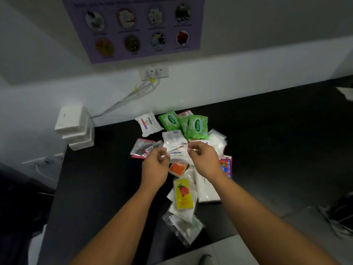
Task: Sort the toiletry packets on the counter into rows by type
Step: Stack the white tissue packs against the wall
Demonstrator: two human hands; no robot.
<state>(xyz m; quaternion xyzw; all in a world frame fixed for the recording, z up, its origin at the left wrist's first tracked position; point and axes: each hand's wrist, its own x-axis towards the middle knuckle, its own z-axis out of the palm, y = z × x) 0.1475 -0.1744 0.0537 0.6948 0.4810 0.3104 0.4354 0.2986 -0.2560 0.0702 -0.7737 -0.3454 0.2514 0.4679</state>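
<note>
White, blue-labelled packet (178,150) in fingertip pinch of left hand (155,165) and right hand (204,159)

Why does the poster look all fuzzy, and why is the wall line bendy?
Head view: the poster up top is blurred, its words unreadable; the wide lens bends the wall ledge; dim light leaves the black counter flat and dark; the green packets are sharpest; the left hand and right hand, pinching a white packet, look slightly smeared.
</note>
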